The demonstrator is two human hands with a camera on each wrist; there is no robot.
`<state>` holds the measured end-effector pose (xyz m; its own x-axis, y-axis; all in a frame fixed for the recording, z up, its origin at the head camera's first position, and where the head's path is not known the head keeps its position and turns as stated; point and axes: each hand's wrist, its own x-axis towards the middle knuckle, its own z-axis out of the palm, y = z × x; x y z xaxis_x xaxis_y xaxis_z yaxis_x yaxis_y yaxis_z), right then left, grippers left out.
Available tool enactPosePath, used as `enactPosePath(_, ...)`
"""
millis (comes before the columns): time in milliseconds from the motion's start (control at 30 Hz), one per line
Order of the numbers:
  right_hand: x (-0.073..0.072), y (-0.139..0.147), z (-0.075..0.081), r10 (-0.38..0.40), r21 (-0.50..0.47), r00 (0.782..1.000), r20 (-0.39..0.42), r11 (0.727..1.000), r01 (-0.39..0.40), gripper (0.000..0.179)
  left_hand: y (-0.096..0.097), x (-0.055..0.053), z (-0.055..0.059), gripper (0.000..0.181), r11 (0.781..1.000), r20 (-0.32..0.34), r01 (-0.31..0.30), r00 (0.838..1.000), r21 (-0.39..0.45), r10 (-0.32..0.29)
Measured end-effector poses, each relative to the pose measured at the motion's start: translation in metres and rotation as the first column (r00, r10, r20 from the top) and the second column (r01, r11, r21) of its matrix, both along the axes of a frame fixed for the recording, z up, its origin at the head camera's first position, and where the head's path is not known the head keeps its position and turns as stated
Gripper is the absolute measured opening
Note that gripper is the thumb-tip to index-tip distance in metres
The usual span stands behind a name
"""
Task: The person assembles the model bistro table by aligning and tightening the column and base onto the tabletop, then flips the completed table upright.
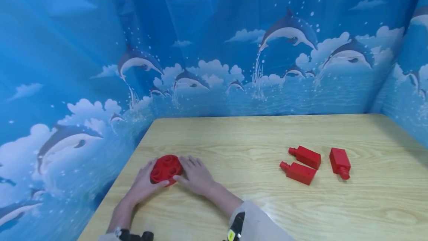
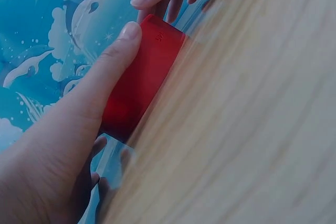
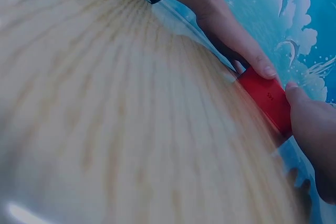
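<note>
A round red disc [image 1: 164, 166] with several holes in its top lies flat on the wooden table at the left. My left hand [image 1: 142, 186] holds it from the left, thumb along its near side and fingers around the far left edge. From the opposite side my right hand [image 1: 198, 177] grips the right edge, with the thumb at the rim and fingers reaching past the back. In the left wrist view, the disc's smooth side wall [image 2: 139, 80] carries small raised or engraved marks. The right wrist view shows both thumbs close together on that wall [image 3: 266, 100].
Three red bottle-shaped blocks with narrow necks lie on the right of the table: a rear one [image 1: 308, 157], a front one [image 1: 301, 173] and one farther right [image 1: 340, 162]. A blue dolphin-print curtain [image 1: 214, 47] encloses the back and sides of the wooden table [image 1: 240, 140].
</note>
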<state>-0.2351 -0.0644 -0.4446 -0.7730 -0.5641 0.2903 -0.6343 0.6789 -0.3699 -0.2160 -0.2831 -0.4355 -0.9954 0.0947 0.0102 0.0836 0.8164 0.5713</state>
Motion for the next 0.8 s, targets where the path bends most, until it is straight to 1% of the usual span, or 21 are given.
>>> enactPosePath(67,0.000,0.003,-0.001,0.000,-0.022,1.000,0.017,1.000,0.001,0.067,0.003,0.001,0.000,0.104,1.000,0.010,0.001,1.000,0.009,-0.001)
enactPosePath(167,-0.002,0.010,-0.002,0.005,-0.039,1.000,0.030,0.999,-0.003,0.067,0.010,0.000,-0.001,0.103,1.000,0.003,0.020,1.000,0.021,-0.020)
enactPosePath(333,-0.005,0.023,-0.001,0.005,-0.042,1.000,0.007,0.999,-0.004,0.065,0.023,-0.005,-0.003,0.102,0.998,-0.007,0.047,0.999,0.030,-0.047)
enactPosePath(433,-0.006,0.031,-0.001,-0.003,-0.047,1.000,0.013,0.999,0.004,0.065,0.031,-0.007,-0.004,0.103,0.998,-0.014,0.062,0.998,0.028,-0.062)
enactPosePath(533,-0.007,0.039,-0.002,-0.009,-0.056,1.000,0.023,0.998,0.010,0.066,0.039,-0.010,-0.005,0.103,0.996,-0.038,0.084,0.996,0.038,-0.083)
enactPosePath(667,-0.009,0.051,-0.002,-0.018,-0.067,1.000,0.003,0.998,0.018,0.065,0.051,-0.016,-0.008,0.103,0.991,-0.088,0.125,0.989,0.052,-0.121)
enactPosePath(800,-0.011,0.065,-0.001,-0.028,-0.078,1.000,-0.006,0.997,0.027,0.065,0.065,-0.023,-0.009,0.103,0.987,-0.116,0.156,0.982,0.046,-0.150)
